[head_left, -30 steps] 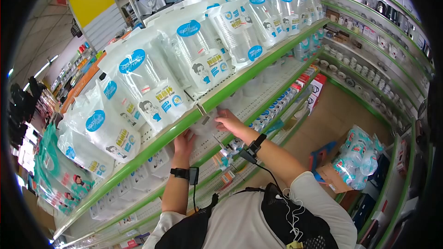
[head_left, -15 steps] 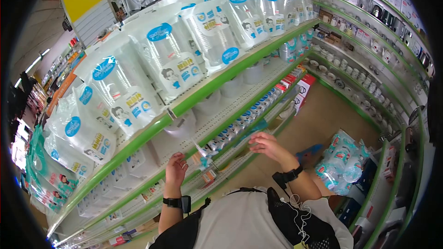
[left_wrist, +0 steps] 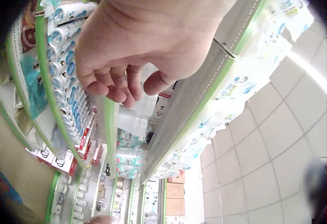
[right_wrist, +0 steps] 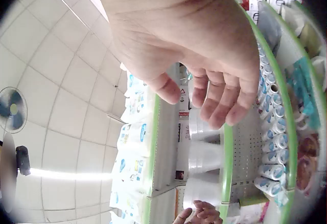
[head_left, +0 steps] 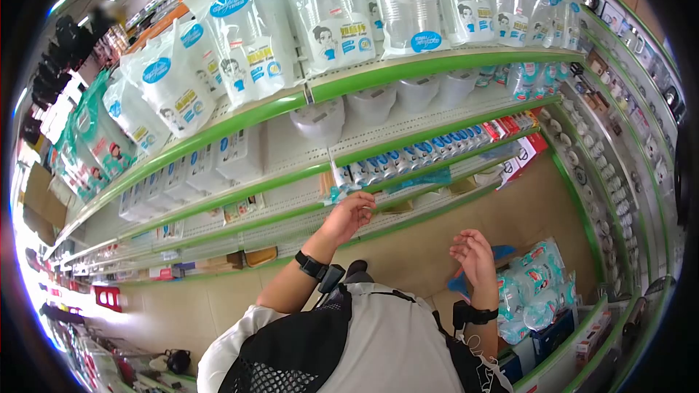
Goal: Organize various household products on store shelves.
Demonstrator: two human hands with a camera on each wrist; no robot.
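Note:
My left hand hangs in front of the lower shelves with its fingers loosely bent and nothing in them. Nearest to it is a row of small wrapped rolls in white and blue. Over the floor to the right is my right hand, also relaxed and holding nothing. On the second shelf a row of translucent white plastic tubs stands under the top board. Both wrist views show bare, loosely bent fingers; in the right wrist view the tubs appear beyond the hand.
Clear bags of plastic cups line the green-edged top shelf. White boxes stand left of the tubs. Teal-and-clear wrapped packs lie low at the right. Shelves of crockery run along the right side.
Both hands have come away from a tub on the second shelf and drawn back toward the body. The head view has turned, so the shelves lie more level and higher.

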